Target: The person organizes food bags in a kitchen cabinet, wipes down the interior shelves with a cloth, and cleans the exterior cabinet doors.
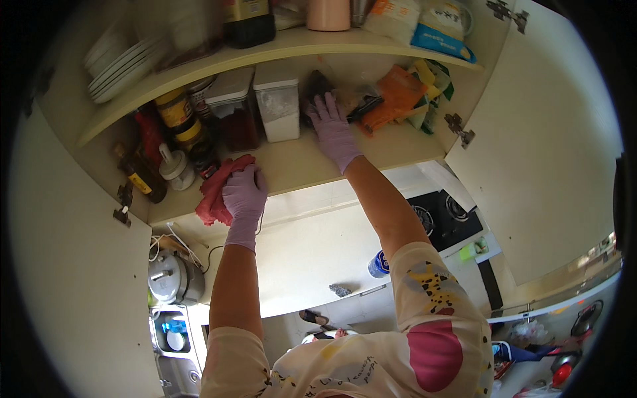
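Observation:
My left hand (245, 194), in a pale purple glove, holds a crumpled red cloth (215, 196) at the front edge of the lower cabinet shelf (283, 161). My right hand (331, 127), gloved alike, reaches deeper in and lies with extended fingers against a dark package (318, 85). Whether its fingertips grip the package is hard to see. Just left of it stand a lidded clear container of white powder (279, 107) and one with dark red contents (234, 124). To its right lean an orange bag (395, 97) and crumpled green-and-yellow packets (433, 82).
Bottles and jars, including a dark glass bottle (142, 179) and a white lidded pot (176, 169), crowd the shelf's left end. Stacked plates (124, 69) sit above. Both cabinet doors (547, 134) stand open. Below are a countertop (308, 253), gas hob (443, 219) and pressure cooker (174, 278).

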`<state>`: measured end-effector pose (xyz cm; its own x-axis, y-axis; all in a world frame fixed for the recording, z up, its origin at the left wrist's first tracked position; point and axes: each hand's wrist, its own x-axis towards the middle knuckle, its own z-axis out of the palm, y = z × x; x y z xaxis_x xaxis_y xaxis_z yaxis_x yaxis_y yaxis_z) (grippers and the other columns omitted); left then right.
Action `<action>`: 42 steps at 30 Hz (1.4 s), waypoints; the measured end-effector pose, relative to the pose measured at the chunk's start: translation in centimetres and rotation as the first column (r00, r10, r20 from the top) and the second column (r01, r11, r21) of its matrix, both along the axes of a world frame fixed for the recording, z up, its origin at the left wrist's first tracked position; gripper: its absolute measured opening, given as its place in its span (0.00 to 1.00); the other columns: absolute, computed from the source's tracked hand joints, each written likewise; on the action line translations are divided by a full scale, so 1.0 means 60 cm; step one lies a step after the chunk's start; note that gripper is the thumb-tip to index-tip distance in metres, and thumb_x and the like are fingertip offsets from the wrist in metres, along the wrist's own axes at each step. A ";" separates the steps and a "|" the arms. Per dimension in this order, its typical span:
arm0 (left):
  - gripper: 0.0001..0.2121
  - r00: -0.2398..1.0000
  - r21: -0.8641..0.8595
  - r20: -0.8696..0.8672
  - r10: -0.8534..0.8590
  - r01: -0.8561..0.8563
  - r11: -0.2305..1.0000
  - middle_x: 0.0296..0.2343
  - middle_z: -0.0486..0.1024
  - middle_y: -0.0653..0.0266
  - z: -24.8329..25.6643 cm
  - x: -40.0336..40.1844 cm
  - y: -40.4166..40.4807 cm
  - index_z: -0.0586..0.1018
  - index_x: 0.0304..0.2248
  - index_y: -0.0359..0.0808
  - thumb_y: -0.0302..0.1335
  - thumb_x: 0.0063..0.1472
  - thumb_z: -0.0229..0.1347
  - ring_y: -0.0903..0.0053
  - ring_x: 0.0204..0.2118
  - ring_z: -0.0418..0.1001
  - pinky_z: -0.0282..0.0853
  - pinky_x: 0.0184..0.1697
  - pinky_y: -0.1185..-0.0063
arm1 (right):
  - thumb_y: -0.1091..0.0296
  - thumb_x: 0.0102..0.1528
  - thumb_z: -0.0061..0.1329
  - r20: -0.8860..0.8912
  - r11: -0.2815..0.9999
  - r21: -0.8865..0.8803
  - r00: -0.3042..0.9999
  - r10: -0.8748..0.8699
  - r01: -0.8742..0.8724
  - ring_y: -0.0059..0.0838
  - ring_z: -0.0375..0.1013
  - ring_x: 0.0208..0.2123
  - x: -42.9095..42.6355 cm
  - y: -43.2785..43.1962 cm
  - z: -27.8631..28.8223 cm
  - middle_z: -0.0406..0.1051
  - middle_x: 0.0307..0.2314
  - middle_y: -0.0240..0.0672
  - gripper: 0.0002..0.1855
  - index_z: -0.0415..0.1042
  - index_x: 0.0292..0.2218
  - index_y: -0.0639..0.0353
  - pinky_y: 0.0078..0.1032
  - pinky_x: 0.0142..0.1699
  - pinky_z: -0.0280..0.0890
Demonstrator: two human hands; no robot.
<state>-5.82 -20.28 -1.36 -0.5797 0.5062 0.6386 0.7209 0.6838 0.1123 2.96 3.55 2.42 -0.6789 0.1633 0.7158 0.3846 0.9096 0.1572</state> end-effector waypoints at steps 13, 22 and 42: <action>0.08 1.000 -0.030 -0.019 0.012 -0.013 0.999 0.21 0.70 0.61 -0.001 -0.004 0.007 0.74 0.30 0.47 0.39 0.55 0.47 0.64 0.21 0.71 0.67 0.24 0.69 | 0.70 0.45 0.44 0.022 0.999 -0.037 1.000 -0.022 0.023 0.43 0.40 0.60 0.018 0.032 0.003 0.50 0.56 0.39 0.34 0.55 0.55 0.44 0.41 0.61 0.39; 0.10 0.997 -0.084 0.072 0.027 -0.021 0.996 0.26 0.71 0.56 0.000 0.010 -0.007 0.73 0.33 0.46 0.40 0.55 0.46 0.63 0.26 0.72 0.68 0.29 0.66 | 0.61 0.52 0.40 0.059 0.894 -0.449 0.998 0.033 -0.003 0.45 0.52 0.56 0.091 -0.084 -0.063 0.55 0.52 0.45 0.25 0.60 0.51 0.57 0.43 0.57 0.50; 0.08 0.377 0.582 0.565 -0.734 0.449 0.678 0.27 0.74 0.69 0.028 0.087 0.020 0.76 0.35 0.33 0.27 0.55 0.54 0.85 0.30 0.69 0.65 0.37 0.87 | 0.60 0.55 0.42 0.369 -0.013 -0.926 0.914 0.170 0.376 0.43 0.72 0.33 0.730 -0.412 -0.534 0.71 0.30 0.49 0.15 0.71 0.35 0.64 0.30 0.38 0.65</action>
